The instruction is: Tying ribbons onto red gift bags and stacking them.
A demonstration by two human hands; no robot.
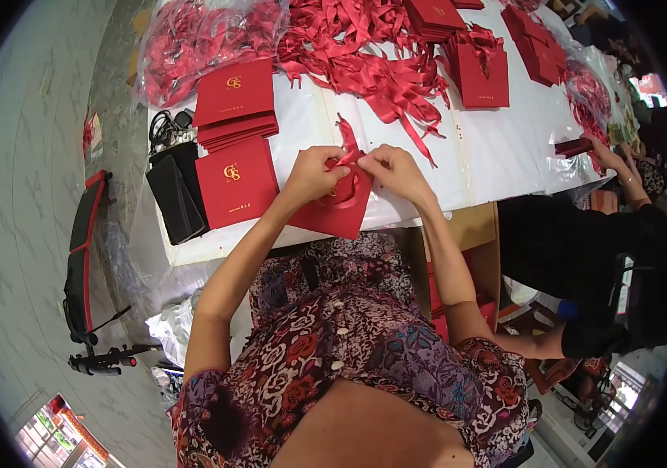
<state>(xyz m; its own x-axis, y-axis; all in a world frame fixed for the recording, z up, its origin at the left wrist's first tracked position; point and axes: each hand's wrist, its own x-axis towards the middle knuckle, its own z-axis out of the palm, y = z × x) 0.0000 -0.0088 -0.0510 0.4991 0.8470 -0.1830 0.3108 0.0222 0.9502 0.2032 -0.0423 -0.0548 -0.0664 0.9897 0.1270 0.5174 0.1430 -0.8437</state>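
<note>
A red paper gift bag lies flat at the table's near edge, directly in front of me, turned at an angle. A glossy red ribbon runs across its top, one end pointing away from me and a loop curving over the bag's front. My left hand is closed, pinching the ribbon between thumb and fingers. From the other side, my right hand is also closed, its thumb and forefinger pinching the ribbon at the bag's upper right. The fingertips partly cover where the ribbon meets the bag.
Left of my hands are a single red bag, a red stack and a black pouch. Loose red ribbons heap at the back beside a ribbon-filled plastic bag. Finished-looking ribboned bags lie right; a co-worker's hand holds dark red pieces.
</note>
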